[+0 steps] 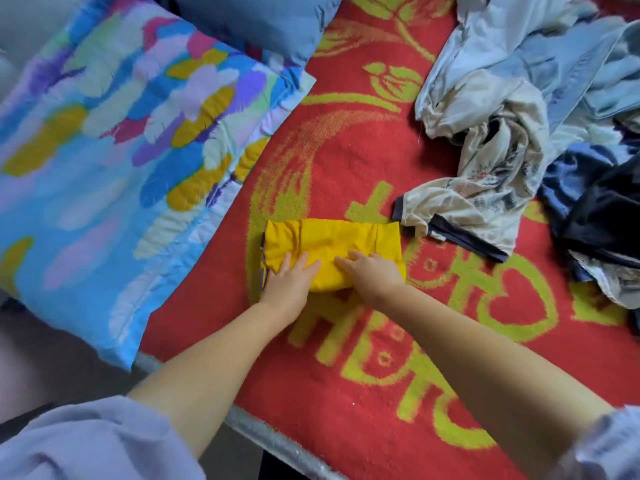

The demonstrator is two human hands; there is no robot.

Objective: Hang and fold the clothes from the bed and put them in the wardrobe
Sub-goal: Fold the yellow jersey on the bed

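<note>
A folded yellow garment (332, 242) lies on the red bed cover (346, 161) near the middle of the view. My left hand (289, 284) presses flat on its near left part, fingers straight. My right hand (372, 273) presses on its near right part, fingers stretched toward the left hand. A heap of unfolded clothes (540, 133) lies at the right: pale blue, cream patterned and dark navy pieces. One cream piece with dark trim (460, 216) reaches almost to the yellow garment's right end.
A large pillow with blue, yellow and purple patches (114, 150) lies at the left, overlapping the bed cover. A plain blue pillow (256, 19) sits behind it. The bed's metal edge (277, 441) runs along the near side.
</note>
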